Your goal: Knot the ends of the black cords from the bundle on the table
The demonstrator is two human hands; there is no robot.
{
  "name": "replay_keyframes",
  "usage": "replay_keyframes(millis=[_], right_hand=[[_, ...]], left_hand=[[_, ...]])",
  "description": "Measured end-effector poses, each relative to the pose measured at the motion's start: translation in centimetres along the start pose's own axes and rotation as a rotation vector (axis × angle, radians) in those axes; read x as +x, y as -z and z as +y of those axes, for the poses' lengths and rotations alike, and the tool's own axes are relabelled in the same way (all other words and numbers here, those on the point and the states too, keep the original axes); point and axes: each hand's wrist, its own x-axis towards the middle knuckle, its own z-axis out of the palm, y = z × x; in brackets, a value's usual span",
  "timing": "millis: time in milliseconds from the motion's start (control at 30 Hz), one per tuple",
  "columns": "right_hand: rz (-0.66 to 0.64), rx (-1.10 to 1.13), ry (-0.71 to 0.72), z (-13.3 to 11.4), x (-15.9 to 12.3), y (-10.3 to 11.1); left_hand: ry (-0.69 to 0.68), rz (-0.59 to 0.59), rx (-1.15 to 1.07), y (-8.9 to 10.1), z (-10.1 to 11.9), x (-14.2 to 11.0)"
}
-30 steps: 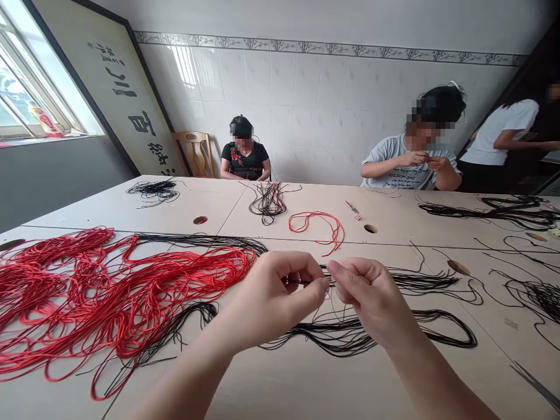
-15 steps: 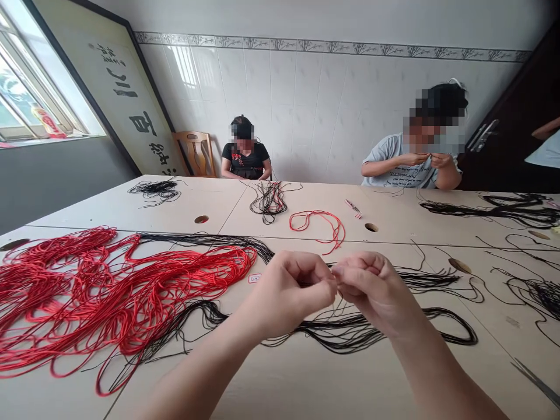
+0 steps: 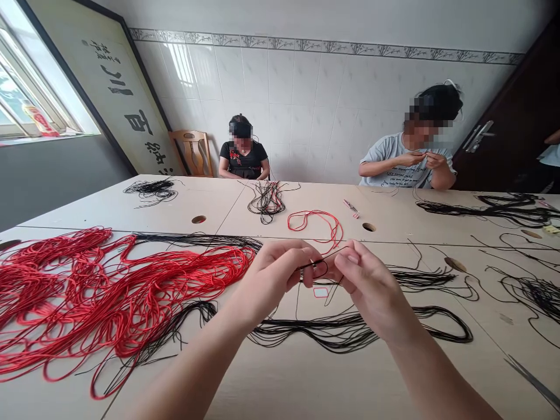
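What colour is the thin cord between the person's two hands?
The thin cord is black, best seen in the head view.

A pale table (image 3: 280, 379) under heaped red cords (image 3: 109, 291) and looser black cords (image 3: 345, 332)

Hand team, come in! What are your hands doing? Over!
Left hand pinching black cord loop. Small metal bead at the fingers. Right hand close beside. Red cords to the left, more black cords below.
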Motion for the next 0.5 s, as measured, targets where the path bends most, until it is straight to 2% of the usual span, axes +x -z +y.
replay_keyframes(millis=[167, 367, 500], right_hand=[[0.029, -0.002, -0.001, 0.1, -0.15, -0.35], [0.082, 0.065, -0.064, 0.09, -0.36, -0.49], [0.096, 0.06, -0.07, 0.15, -0.53, -0.58]], left_hand=[[-0.049, -0.014, 0.093, -0.05, -0.24, -0.13], [0.027, 0.035, 0.288, -0.04, -0.49, -0.11], [0.072, -0.007, 0.327, -0.17, -0.86, 0.03]])
